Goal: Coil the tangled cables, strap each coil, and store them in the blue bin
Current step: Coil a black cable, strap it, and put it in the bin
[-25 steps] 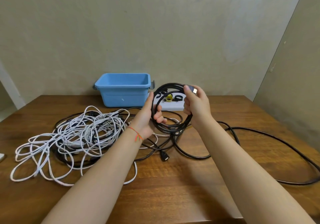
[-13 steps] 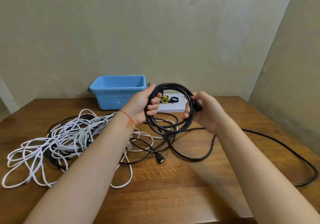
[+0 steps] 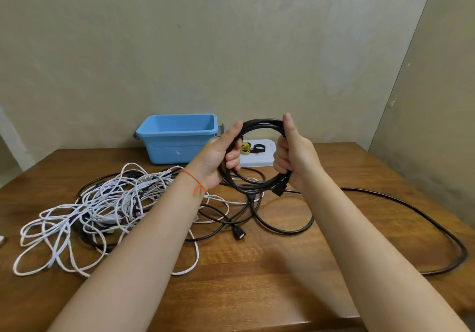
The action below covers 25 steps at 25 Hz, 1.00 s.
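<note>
Both hands hold a black cable coil (image 3: 259,124) upright above the table. My left hand (image 3: 218,156) grips its left side, and my right hand (image 3: 293,156) grips its right side with the thumb up. A black plug hangs at the coil's bottom right. A loose loop of black cable (image 3: 282,228) lies on the table below the coil. A tangled white cable pile (image 3: 102,208) lies to the left, mixed with thin black cables. The blue bin (image 3: 177,141) stands open at the back. Yellow and black straps (image 3: 250,148) lie on a white tray (image 3: 262,160) behind the coil.
A thick black cable (image 3: 424,218) loops across the right side of the wooden table (image 3: 257,280). A loose black connector (image 3: 239,232) lies near the table's middle. Walls close in behind and to the right.
My right hand has slid down the coil's right side and wrapped round it, thumb now up. The plug it held near the top now hangs at the coil's bottom right.
</note>
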Tool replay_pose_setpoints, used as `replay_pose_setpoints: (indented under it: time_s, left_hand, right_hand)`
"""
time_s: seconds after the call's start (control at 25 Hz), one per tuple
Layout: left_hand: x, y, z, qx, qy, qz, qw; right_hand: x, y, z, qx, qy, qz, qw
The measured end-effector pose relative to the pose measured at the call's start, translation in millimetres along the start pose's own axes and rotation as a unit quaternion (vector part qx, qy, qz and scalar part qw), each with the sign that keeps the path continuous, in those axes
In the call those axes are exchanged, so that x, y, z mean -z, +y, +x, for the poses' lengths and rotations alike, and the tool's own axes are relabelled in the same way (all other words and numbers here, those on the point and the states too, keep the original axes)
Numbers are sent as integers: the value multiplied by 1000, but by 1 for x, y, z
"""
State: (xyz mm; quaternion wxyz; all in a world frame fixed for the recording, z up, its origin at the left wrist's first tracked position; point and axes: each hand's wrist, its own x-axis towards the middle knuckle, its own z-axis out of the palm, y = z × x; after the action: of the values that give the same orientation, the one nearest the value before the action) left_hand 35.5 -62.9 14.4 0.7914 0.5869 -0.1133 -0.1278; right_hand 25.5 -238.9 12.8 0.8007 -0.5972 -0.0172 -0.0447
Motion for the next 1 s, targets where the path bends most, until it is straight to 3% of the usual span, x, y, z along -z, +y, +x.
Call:
replay_pose_setpoints:
  time_s: [0.24,0.4,0.6,0.8,0.92,1.0]
  left_hand:
    - [-6,-8,-4,-53,-6,-18,998]
    - [1,-14,-4,-53,-8,85,995]
    - [14,-4,-11,-56,10,68,996]
    - [-5,11,-18,-35,-23,-4,999]
    - [-5,20,-15,-39,9,75,996]
    - [-7,21,-14,-29,-11,186,982]
  right_hand:
    - [-10,5,-5,10,35,148,988]
    - [-6,-4,-3,-21,25,194,980]
    - [8,-11,0,-25,-8,2,1000]
    - [9,-11,-1,-31,-27,-44,998]
    - [8,-11,-4,-37,-95,-92,990]
    - [6,-10,-6,-23,-135,-160,978]
